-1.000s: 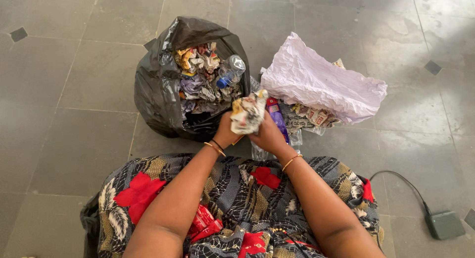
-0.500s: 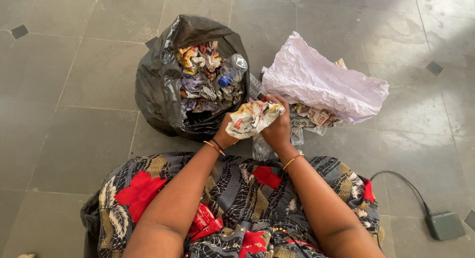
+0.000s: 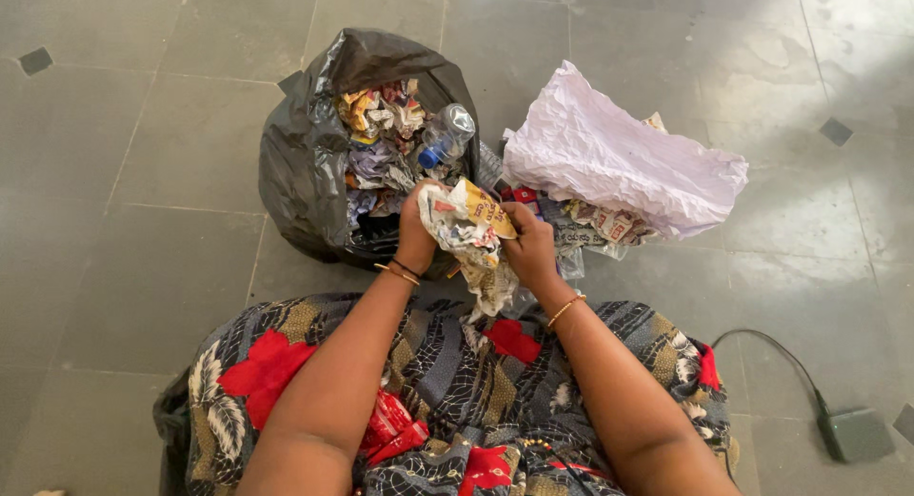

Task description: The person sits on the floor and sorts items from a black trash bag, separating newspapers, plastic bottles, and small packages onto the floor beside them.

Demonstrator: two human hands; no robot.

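Both of my hands hold one crumpled printed newspaper sheet [image 3: 471, 231] just above my lap. My left hand [image 3: 414, 237] grips its left edge, close to the mouth of a black rubbish bag [image 3: 297, 168]. My right hand [image 3: 531, 244] grips the sheet's right edge. The paper hangs partly unfolded between them, its lower end drooping toward my patterned dress. The bag stands open on the floor and holds crumpled papers and a clear plastic bottle [image 3: 443, 134] with a blue cap.
A large crumpled pale lilac sheet [image 3: 619, 158] lies to the right of the bag, over more crumpled printed papers [image 3: 600, 225]. A small grey box with a black cable [image 3: 854, 429] sits at lower right. The grey tiled floor [image 3: 124, 267] surrounds everything.
The paper was a tight ball in both hands; now it is pulled apart and hangs longer. My left hand has risen toward the bag's mouth, and my hands have drawn apart.
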